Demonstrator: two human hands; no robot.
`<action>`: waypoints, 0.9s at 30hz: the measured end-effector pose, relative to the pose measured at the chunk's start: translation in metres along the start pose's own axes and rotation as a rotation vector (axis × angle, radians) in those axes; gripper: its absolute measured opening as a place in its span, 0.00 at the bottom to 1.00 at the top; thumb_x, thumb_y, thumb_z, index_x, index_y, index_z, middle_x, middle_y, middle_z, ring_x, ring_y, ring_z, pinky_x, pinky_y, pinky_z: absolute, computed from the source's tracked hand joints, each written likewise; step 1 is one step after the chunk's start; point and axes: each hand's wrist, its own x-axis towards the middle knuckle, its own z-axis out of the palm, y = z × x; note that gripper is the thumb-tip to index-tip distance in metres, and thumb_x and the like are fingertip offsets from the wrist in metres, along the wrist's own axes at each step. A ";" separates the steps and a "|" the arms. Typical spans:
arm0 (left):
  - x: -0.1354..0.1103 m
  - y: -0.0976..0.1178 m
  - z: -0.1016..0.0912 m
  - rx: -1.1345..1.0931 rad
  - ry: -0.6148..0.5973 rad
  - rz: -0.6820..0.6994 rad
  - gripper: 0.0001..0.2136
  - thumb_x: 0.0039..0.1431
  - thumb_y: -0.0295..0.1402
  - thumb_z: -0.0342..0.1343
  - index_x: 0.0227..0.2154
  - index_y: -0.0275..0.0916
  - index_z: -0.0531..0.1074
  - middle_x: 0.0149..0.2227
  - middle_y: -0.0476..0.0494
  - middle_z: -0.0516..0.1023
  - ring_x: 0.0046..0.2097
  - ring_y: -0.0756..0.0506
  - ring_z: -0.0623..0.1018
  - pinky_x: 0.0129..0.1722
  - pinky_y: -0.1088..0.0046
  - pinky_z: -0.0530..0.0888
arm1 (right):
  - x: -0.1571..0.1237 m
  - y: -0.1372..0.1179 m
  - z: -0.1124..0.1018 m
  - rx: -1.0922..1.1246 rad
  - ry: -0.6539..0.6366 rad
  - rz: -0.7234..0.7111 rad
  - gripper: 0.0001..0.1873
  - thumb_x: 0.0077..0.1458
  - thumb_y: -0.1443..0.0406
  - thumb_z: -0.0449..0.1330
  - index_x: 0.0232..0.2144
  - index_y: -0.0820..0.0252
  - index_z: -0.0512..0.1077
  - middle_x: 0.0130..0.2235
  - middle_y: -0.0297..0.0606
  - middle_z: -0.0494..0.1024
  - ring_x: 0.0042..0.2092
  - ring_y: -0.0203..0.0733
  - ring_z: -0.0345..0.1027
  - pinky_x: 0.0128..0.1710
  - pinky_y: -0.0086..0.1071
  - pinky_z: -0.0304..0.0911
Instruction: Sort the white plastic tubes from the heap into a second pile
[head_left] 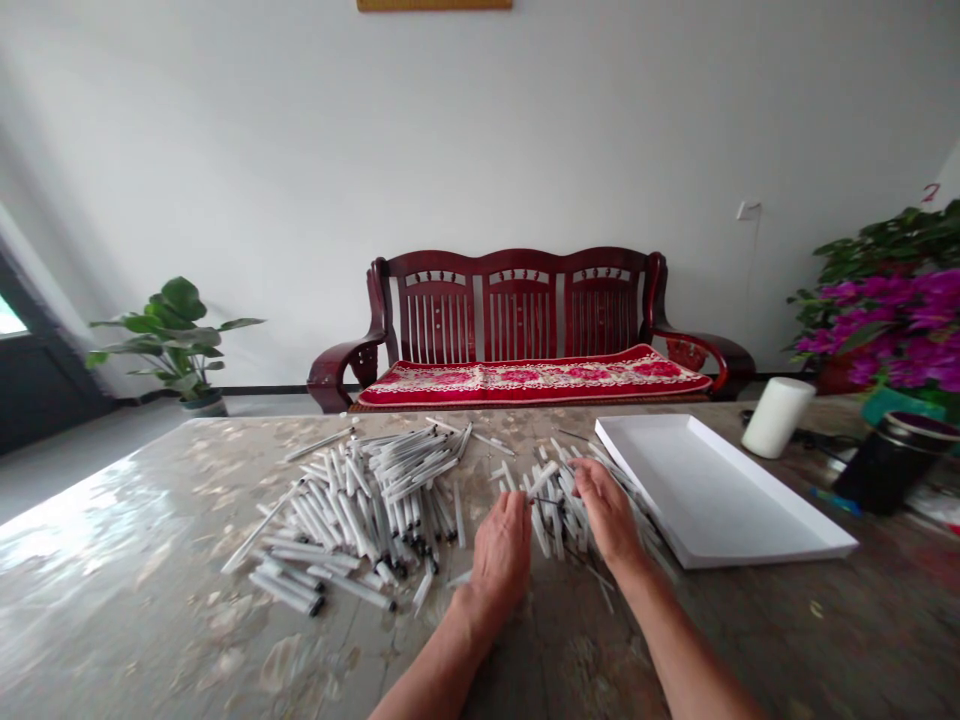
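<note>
My left hand (504, 538) is closed, its fingertips pinched on a whitish pen (543, 478) that slants up toward the other hand. My right hand (604, 512) is just to the right, fingers curled together; whatever it may hold is too small to make out. Beneath and between both hands lies a loose pile of pale pen parts (553, 535), with thin dark rods among them. A larger heap of white pens with black ends (337, 510) spreads over the table left of my left hand.
A shallow white tray (727, 490) sits right of my right hand. Beyond it stand a white cylinder (778, 418), a dark cup (896, 465) and purple flowers (900, 320). A red wooden bench (517, 310) is behind the stone-patterned table (187, 620). A potted plant (176, 340) stands far left.
</note>
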 end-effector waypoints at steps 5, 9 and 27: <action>-0.006 0.016 -0.001 0.009 -0.066 0.054 0.12 0.66 0.30 0.43 0.33 0.43 0.71 0.35 0.41 0.78 0.37 0.43 0.77 0.37 0.72 0.67 | -0.009 -0.010 0.017 0.201 -0.059 0.047 0.25 0.59 0.43 0.54 0.31 0.57 0.74 0.22 0.28 0.64 0.25 0.37 0.58 0.26 0.30 0.55; 0.000 0.017 -0.007 -0.111 -0.133 -0.041 0.13 0.66 0.35 0.46 0.28 0.44 0.73 0.26 0.45 0.75 0.31 0.45 0.76 0.33 0.74 0.65 | -0.009 -0.010 0.019 0.308 -0.008 0.114 0.26 0.57 0.41 0.54 0.30 0.57 0.71 0.21 0.27 0.61 0.23 0.36 0.56 0.24 0.29 0.53; 0.012 -0.024 0.005 -0.723 0.158 -0.332 0.15 0.57 0.42 0.57 0.42 0.40 0.79 0.43 0.37 0.83 0.46 0.38 0.80 0.51 0.63 0.72 | -0.019 -0.007 0.019 -0.401 0.024 -0.246 0.15 0.65 0.63 0.49 0.42 0.57 0.76 0.41 0.43 0.81 0.44 0.45 0.73 0.46 0.37 0.65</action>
